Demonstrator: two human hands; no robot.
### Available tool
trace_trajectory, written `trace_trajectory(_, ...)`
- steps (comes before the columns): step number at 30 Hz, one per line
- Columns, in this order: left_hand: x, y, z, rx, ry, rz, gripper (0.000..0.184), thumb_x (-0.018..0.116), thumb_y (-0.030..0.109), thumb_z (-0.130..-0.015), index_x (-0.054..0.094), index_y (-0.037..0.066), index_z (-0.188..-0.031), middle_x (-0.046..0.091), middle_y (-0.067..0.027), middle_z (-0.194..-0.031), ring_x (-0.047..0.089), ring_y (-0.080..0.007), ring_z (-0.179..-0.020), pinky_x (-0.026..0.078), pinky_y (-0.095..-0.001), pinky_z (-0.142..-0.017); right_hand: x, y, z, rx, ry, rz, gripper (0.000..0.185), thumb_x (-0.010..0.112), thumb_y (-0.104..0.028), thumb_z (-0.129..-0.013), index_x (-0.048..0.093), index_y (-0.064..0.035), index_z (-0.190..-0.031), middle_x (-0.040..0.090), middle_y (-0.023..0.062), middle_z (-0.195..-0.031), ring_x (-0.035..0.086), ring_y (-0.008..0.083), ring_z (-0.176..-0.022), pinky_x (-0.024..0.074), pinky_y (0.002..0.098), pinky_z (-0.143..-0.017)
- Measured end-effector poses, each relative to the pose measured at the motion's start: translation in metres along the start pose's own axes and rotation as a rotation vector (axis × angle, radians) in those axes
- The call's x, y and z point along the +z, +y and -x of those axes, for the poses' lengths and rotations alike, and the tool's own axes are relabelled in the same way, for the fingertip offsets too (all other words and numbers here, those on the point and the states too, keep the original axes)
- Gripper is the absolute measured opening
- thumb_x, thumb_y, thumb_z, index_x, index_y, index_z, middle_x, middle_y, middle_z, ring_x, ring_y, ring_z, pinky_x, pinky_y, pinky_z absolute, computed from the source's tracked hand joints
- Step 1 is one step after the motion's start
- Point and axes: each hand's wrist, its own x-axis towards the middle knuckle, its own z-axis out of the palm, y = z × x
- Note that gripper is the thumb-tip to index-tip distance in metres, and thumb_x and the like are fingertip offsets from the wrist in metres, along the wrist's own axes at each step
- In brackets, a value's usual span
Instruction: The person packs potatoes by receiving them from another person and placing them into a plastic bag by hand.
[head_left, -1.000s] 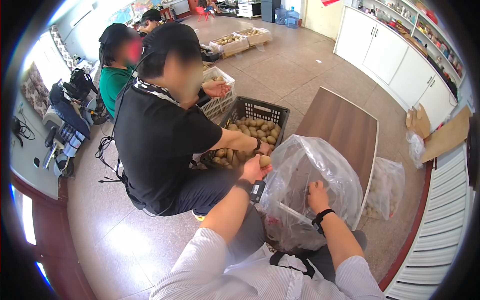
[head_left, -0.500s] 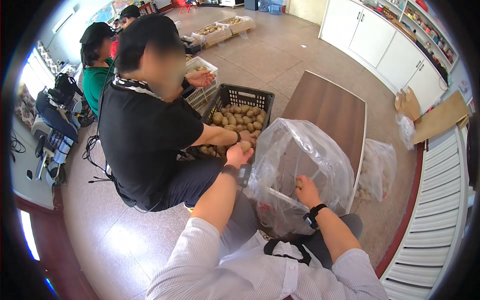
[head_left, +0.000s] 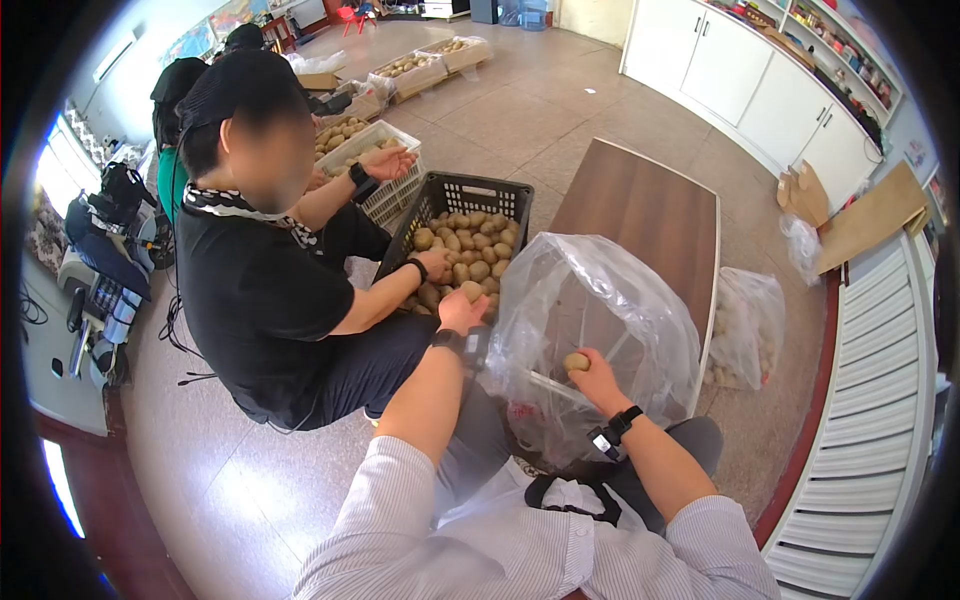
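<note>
My left hand (head_left: 461, 315) is closed round a potato (head_left: 472, 291) at the near edge of the black crate (head_left: 525, 205), which is heaped with potatoes (head_left: 470, 245). In my right hand (head_left: 597, 383) there is another potato (head_left: 577, 362), gripped at the fingertips over the mouth of a clear plastic bag (head_left: 640, 300). The bag hangs wide and crumpled in front of my knees, against the brown board-topped table (head_left: 640, 200). A co-worker's hand (head_left: 432, 265) rests among the potatoes in the crate, just beyond my left hand.
A co-worker in black (head_left: 260, 270) crouches at my left, the other hand over a white crate (head_left: 400, 190) of potatoes. Right of the table stands a filled plastic bag (head_left: 745, 325). Potato boxes (head_left: 410, 70) line the floor behind; a white radiator (head_left: 860, 400) runs along the right.
My right hand has shifted slightly left and turned, bringing its potato into fuller view. My left hand has moved a little left with its potato. The co-worker has leaned left, drawing a hand back from mine.
</note>
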Motion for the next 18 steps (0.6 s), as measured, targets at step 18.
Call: trace_trajectory(18, -0.041, 0.23, 0.051, -0.801, -0.4, 0.936, 0.052, 0.053, 0.038, -0.096, 0.04, 0.002, -0.131, 0.052, -0.0175, -0.127, 0.059, -0.0349, -0.099, 0.054, -0.0456, -0.076, 0.012, -0.088, -0.004, 0.051, -0.214, -0.346, 0.036, 0.053, -0.036, -0.098, 0.054, -0.0011, -0.107, 0.056, 0.0026, -0.075, 0.05, 0.009, -0.057, 0.0419, 0.0233, -0.05)
